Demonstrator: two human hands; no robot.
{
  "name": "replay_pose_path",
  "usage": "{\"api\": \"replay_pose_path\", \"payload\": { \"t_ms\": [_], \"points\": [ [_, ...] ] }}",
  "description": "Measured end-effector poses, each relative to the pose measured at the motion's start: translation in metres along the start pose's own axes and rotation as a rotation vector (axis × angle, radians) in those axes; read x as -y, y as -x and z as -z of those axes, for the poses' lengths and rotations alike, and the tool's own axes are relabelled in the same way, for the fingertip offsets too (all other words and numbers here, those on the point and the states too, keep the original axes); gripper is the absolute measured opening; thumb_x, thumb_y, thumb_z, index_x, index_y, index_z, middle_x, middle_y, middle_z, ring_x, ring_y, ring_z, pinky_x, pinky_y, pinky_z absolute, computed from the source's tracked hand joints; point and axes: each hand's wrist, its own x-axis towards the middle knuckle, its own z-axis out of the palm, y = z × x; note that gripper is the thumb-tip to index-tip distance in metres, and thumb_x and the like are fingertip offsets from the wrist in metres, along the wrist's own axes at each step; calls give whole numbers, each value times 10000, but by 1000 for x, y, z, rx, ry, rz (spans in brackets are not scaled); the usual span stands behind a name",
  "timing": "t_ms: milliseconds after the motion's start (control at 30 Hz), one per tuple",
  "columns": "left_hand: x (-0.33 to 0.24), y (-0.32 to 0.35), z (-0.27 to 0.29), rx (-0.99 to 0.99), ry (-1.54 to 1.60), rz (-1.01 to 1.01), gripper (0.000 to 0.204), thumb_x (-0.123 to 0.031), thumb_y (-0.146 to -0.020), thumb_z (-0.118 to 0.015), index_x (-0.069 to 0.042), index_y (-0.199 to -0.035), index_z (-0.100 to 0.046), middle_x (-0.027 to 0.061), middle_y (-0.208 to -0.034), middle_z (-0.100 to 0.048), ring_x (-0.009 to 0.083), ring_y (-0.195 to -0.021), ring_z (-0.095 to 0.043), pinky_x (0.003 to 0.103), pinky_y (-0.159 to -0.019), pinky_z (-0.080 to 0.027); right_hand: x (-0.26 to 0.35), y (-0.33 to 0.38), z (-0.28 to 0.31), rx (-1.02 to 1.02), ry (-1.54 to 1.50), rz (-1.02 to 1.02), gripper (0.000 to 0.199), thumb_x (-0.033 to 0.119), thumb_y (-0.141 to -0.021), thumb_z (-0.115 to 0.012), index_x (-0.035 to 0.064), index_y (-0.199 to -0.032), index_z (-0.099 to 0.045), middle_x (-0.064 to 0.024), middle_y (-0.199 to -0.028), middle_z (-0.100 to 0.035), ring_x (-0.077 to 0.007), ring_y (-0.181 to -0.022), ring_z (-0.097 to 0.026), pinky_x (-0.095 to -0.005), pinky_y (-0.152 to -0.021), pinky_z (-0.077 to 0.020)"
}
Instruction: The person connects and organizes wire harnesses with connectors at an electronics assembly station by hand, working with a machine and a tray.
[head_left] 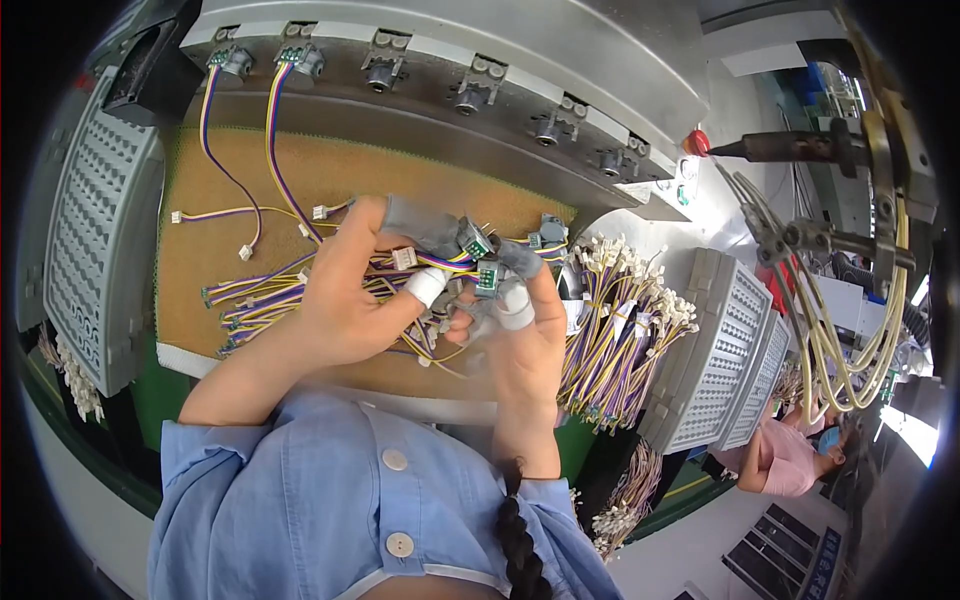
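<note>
My left hand is closed, a grey cover on its index finger and white tape on its thumb. Between these fingertips is a small green circuit board with yellow, purple and white wires. Close against it, my right hand pinches a second small part with a green board; a grey cover and white tape wrap its fingers too. What lies behind that board is blurred. Beneath my hands, loose wire leads with white connectors lie on the brown mat.
A metal fixture runs along the back; two wired motors sit at its left. A wire bundle lies right, beside grey trays. Another grey tray stands left. A soldering iron hangs upper right. A person in pink sits beyond.
</note>
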Motion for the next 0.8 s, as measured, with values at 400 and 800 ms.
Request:
{"api": "replay_pose_path", "payload": {
  "t_ms": [400,800],
  "points": [
    [1,0,5,1,-26,-49,346,21,-760,-618,-6,-1060,-450,109,-933,-588,183,-860,-605,303,-737,-480,1,-1,-8,-16,39,8,393,211,-864,-571,53,-1200,-444,-143,-911,-607,-220,-723,-623,-323,-599,-549],
    [-2,-12,3,13,-69,-12,306,-18,-755,-612,-6,-1037,-492,110,-930,-599,246,-849,-605,340,-731,-473,-1,-7,-2,65,-54,70,337,131,-896,-517,20,-1202,-428,-138,-967,-602,-215,-761,-632,-319,-621,-548]
  ]
}}
